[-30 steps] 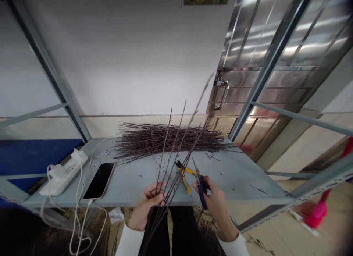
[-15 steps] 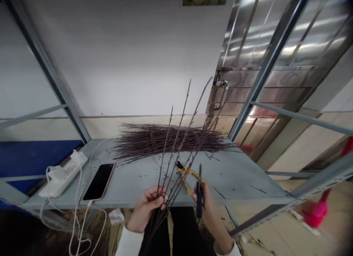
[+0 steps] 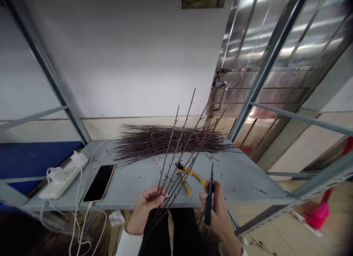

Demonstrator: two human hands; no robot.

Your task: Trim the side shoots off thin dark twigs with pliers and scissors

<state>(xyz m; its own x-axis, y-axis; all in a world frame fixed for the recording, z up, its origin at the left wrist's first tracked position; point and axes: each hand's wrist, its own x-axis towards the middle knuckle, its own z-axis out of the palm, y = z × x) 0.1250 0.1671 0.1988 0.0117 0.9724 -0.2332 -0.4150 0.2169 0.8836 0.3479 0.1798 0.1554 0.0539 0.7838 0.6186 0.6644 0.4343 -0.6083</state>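
Note:
My left hand (image 3: 146, 210) grips a bunch of thin dark twigs (image 3: 176, 175) near their lower ends, and their tips fan upward over the shelf. My right hand (image 3: 217, 212) is shut on a small blue-handled cutting tool (image 3: 209, 208) with its narrow metal tip pointing up. Both hands are just past the front edge of a grey metal shelf (image 3: 234, 186). Yellow-handled pliers (image 3: 189, 177) lie open on the shelf, close to my right hand and behind the twigs. A large pile of similar twigs (image 3: 168, 140) lies at the shelf's back.
A black smartphone (image 3: 98, 183) and a white power strip (image 3: 63, 177) with cables sit at the shelf's left. Twig bits are scattered on the shelf. Metal uprights frame the shelf. A stainless steel door (image 3: 275, 83) stands behind at right, and a pink object (image 3: 318, 215) lies on the floor.
My right hand has moved to the right, away from the twigs, with the tool more upright. The twig bunch has swung slightly, and my left hand still holds it.

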